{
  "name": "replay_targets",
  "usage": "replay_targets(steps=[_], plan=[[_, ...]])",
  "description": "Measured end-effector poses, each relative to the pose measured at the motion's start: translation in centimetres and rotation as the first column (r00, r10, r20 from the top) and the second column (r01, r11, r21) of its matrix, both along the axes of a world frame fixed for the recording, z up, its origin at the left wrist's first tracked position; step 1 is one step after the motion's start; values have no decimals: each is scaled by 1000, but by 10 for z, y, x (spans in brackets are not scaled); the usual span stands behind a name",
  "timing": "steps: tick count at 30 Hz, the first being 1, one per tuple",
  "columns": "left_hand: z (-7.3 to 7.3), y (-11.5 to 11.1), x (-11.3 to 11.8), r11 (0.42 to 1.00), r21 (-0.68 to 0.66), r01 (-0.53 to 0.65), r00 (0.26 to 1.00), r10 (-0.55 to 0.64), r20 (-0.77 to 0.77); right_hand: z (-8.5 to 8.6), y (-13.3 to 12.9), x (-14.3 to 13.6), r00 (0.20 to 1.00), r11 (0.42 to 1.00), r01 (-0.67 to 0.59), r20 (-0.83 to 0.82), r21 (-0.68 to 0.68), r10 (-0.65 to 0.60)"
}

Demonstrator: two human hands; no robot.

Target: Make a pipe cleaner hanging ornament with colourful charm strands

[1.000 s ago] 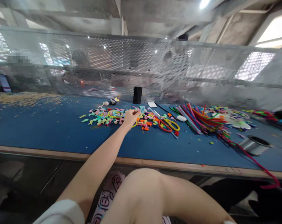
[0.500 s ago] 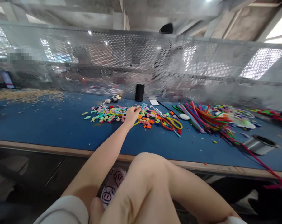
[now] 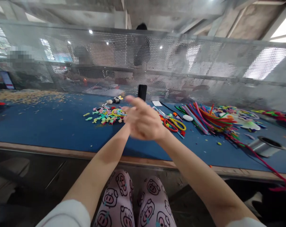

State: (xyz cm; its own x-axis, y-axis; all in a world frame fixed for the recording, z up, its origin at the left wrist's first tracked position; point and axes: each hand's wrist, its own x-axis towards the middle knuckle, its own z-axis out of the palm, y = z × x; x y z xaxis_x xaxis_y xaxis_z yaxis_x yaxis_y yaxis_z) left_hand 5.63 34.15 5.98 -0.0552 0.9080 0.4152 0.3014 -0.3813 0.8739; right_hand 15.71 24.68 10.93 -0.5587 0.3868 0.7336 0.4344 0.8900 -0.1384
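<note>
My right hand is over the pile of small coloured twisted fuzzy pieces, smeared by motion, with one finger pointing up and left. It overlaps my left hand, which is mostly hidden behind it at the end of the left forearm. Whether either hand holds anything does not show. Just right of the hands lie scissors with red and yellow loop handles. A yellow and light-blue loop rests on the pile to the left.
A black phone stands behind the hands. To the right are a bundle of coloured fuzzy stems, a white oval object and a metal spool. Perforated metal screen closes the back, with people beyond it.
My right arm has come up from near my lap to the left hand over the pile. The knee that was raised is down. The left hand, previously visible pinching at the pile, is now mostly covered.
</note>
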Motion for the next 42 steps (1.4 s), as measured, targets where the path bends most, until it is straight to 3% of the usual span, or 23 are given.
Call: replay_targets(steps=[2, 4, 7, 11, 15, 18, 20, 25, 30, 34, 37, 40, 42], plan=[[0, 1, 2, 1000, 17, 24, 1000, -24, 11, -10, 23, 21, 969, 979, 188, -177, 83, -171], [1, 0, 4, 997, 57, 55, 998, -55, -13, -27, 47, 41, 886, 931, 363, -299, -24, -353], [1, -4, 7, 985, 139, 99, 992, -87, -89, -47, 71, 60, 863, 884, 361, -252, -295, -437], [0, -9, 6, 979, 155, 132, 977, -101, -190, -51, 76, 64, 833, 868, 312, -328, -386, -445], [-2, -13, 0, 996, 49, -73, 908, 87, -409, -50, 77, 71, 726, 816, 366, -411, -448, -551], [-4, -18, -1, 990, -58, -126, 804, 68, -591, -55, 84, 80, 651, 710, 474, -336, -521, -681], [-4, -21, 0, 988, -101, -116, 764, 24, -645, -59, 89, 83, 661, 673, 518, -252, -529, -707], [-5, -22, 2, 990, -92, -109, 689, 9, -724, -67, 94, 79, 766, 716, 548, -85, -432, -637], [-2, -20, 1, 971, 6, -238, 719, 180, -671, -69, 92, 75, 793, 709, 490, -79, -507, -605], [1, -21, 0, 927, 236, -293, 752, 376, -542, -66, 89, 71, 787, 669, 403, -136, -624, -601], [2, -21, 1, 911, 362, -195, 771, 371, -517, -62, 85, 67, 803, 697, 184, -303, -693, -513], [1, -22, 1, 921, 389, 22, 777, 229, -586, -61, 85, 64, 754, 738, -77, -523, -670, -397], [1, -22, 2, 916, 379, 134, 791, 131, -598, -62, 87, 65, 702, 740, -129, -588, -660, -402]])
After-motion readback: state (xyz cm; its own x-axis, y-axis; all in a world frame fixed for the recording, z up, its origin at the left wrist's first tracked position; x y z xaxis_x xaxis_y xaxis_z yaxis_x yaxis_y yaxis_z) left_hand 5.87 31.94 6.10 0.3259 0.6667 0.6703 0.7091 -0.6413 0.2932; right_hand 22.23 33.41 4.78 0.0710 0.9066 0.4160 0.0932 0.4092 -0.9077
